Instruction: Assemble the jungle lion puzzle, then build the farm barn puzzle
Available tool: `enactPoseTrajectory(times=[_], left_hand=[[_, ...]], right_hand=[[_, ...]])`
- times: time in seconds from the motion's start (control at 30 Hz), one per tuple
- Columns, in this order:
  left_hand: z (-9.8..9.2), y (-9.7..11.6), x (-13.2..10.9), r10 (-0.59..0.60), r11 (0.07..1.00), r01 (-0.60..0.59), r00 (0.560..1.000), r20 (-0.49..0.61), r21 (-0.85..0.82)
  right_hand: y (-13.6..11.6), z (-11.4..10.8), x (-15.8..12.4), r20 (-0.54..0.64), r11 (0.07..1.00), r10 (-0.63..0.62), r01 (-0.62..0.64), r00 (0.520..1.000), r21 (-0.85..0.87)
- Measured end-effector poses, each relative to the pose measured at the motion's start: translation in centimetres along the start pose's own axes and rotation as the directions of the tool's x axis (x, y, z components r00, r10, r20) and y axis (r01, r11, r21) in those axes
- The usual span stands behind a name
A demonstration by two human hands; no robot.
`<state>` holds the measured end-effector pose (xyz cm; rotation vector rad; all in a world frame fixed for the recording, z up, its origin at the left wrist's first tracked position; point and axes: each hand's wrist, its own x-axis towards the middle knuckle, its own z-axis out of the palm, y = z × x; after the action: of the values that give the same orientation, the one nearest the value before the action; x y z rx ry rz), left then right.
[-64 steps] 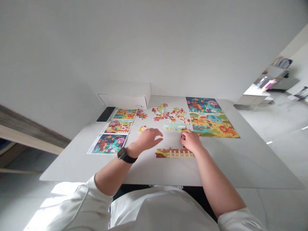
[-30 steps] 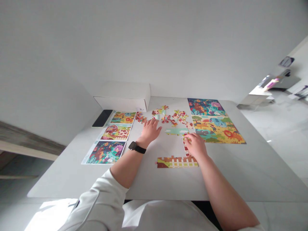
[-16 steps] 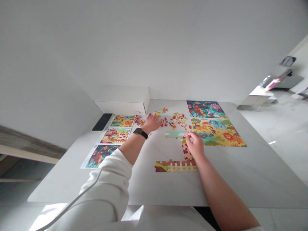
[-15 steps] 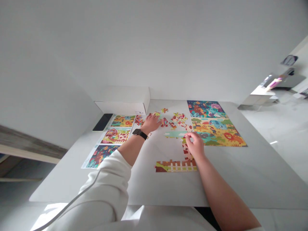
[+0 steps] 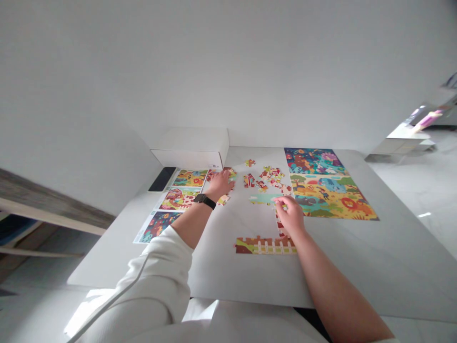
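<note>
My left hand (image 5: 220,185), with a black watch on its wrist, lies palm down over loose jigsaw pieces (image 5: 223,199) left of the middle, fingers stretched out. Part of those pieces is hidden under it. My right hand (image 5: 291,214) is closed, thumb and finger pinched at the right end of a pale blue sky strip (image 5: 263,198) of joined pieces. What sits in the pinch, if anything, is too small to name. Below, a joined fence strip (image 5: 266,246) meets a column of brown-spotted pieces (image 5: 281,229), partly covered by my right hand and forearm.
More loose pieces (image 5: 272,175) lie behind the sky strip. Picture sheets (image 5: 180,197) and a phone (image 5: 162,179) are at the left, near a white box (image 5: 188,158). Two finished-looking puzzle pictures (image 5: 332,195) lie at the right. A wall closes off the back.
My left hand has slid left across the loose pieces, uncovering some near the middle. My right hand stays pinched at the sky strip. The camera view has shifted slightly left.
</note>
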<state>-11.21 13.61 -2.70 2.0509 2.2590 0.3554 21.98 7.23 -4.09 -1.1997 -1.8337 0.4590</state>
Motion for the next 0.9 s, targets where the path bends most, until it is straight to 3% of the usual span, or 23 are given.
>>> enactPoseTrajectory(times=[0.27,0.47,0.63,0.9], left_hand=[[0.5,0.9,1.8,-0.006,1.0,0.007,0.999,0.038,-0.015],[-0.5,1.1,1.8,-0.207,0.977,0.207,0.978,-0.008,0.059],[-0.6,1.7,2.6,-0.269,0.961,0.266,0.963,0.029,0.077],[-1.1,1.1,2.5,-0.231,0.973,0.231,0.973,0.029,0.001]], right_hand=[[-0.2,0.0,0.1,-0.004,1.0,0.007,-0.007,1.0,0.007],[-0.5,0.1,0.1,0.018,0.999,0.037,-0.037,0.999,0.024],[-0.7,0.0,0.1,0.015,0.999,0.028,-0.028,0.999,0.033],[-1.1,0.0,0.1,0.022,0.999,0.022,-0.023,1.0,0.039]])
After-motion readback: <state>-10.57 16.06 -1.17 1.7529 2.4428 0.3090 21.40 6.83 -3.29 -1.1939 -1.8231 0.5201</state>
